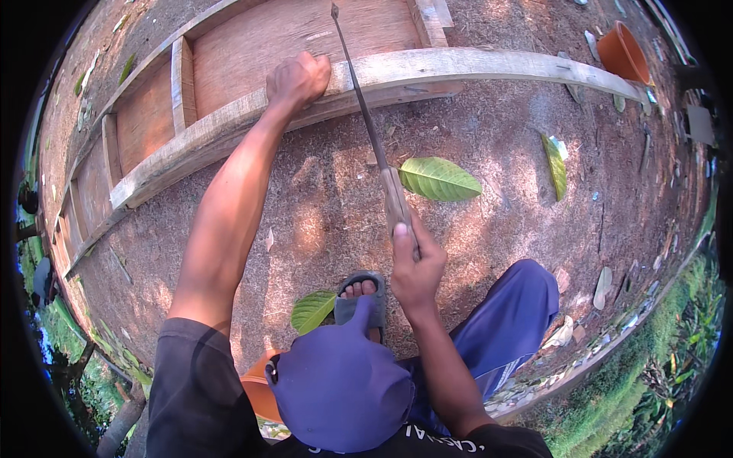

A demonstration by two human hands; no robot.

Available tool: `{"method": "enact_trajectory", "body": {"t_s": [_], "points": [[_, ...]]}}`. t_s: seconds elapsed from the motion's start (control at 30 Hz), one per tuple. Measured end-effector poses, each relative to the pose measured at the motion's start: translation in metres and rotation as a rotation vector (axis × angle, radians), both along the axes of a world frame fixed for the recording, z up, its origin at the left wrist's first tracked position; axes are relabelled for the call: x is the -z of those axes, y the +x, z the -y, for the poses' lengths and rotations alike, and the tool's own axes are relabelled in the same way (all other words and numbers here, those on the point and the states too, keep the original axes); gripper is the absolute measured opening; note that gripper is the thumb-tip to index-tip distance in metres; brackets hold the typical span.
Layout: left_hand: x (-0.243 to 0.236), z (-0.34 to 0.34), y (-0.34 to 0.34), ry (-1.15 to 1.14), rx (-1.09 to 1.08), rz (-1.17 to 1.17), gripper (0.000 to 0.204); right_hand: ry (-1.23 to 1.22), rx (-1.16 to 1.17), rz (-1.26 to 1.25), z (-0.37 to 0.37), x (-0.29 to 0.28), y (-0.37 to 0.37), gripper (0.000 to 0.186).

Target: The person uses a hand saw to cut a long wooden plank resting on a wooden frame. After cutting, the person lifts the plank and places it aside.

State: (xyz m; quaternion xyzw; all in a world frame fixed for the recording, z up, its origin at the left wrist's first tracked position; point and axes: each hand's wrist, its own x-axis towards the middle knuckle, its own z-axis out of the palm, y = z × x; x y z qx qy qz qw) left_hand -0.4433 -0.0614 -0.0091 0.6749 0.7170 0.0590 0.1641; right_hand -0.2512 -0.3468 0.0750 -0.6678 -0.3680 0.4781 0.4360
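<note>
My left hand (298, 79) is closed over the near wooden beam (489, 61) of a frame backed with reddish plywood (244, 46). My right hand (416, 263) grips the wooden handle (393, 195) of a long, narrow dark metal tool (366, 122), which looks like a saw seen edge-on. The blade reaches up across the beam, just right of my left hand, with its tip over the plywood. Whether it touches the beam I cannot tell.
An orange bucket (622, 53) stands at the upper right, and another orange object (256, 389) is behind my legs. Green leaves (439, 179) lie on the dirt ground (321, 229) around my sandalled foot (359, 298). Plants (672, 359) line the lower right edge.
</note>
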Motion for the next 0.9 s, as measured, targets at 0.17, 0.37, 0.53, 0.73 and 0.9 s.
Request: {"method": "enact_trajectory", "body": {"t_s": [0.17, 0.37, 0.53, 0.73, 0.9], "points": [[0.0, 0.003, 0.02, 0.059, 0.025, -0.012, 0.046, 0.122, 0.002, 0.114, -0.078, 0.036, -0.017, 0.041], [0.0, -0.006, -0.001, -0.009, -0.014, -0.006, 0.05, 0.103, -0.146, 0.199, 0.091, -0.013, 0.022, 0.044], [-0.008, -0.006, 0.014, -0.008, 0.007, -0.021, 0.048, 0.087, 0.014, 0.094, -0.033, 0.011, -0.006, 0.041], [0.005, -0.003, 0.006, 0.017, 0.023, 0.009, 0.047, -0.081, -0.093, 0.069, -0.039, 0.012, -0.003, 0.04], [-0.002, -0.006, 0.002, 0.052, -0.004, -0.029, 0.048, 0.038, -0.045, 0.069, 0.093, -0.029, 0.02, 0.04]]}}
